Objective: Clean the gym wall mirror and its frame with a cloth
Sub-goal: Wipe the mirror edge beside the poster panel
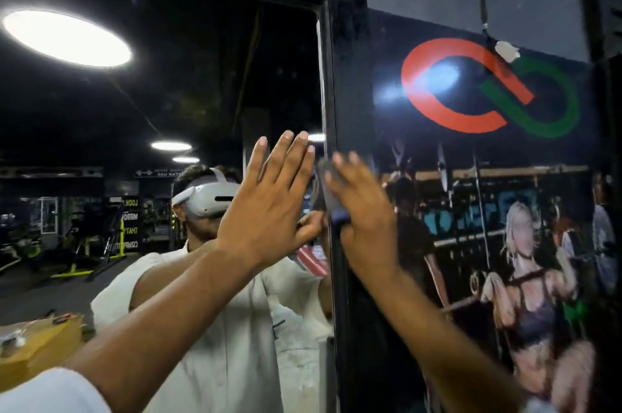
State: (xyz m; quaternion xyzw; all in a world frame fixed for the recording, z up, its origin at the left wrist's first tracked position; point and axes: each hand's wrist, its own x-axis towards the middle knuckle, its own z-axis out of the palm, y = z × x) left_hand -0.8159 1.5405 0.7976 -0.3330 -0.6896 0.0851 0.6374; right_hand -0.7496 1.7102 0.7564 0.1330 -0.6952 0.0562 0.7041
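Head: blurry cloth (pixel 331 192) under right hand (pixel 365 214)

Place: a gym. A large wall mirror (pixel 168 92) in a black frame (pixel 331 75) takes up the left of the frame. In it we see a dark hall reflected, with yellow-framed exercise machines (pixel 77 244) standing on the floor at lower left. Round ceiling lights (pixel 67 38) show at upper left. We note a hanging sign (pixel 158 172) with a dumbbell symbol at centre left, and a lettered board (pixel 129 224) below it, reading reversed. On the right, a wall poster (pixel 525 261) shows people training with a barbell, under a red-and-green logo (pixel 488 89).
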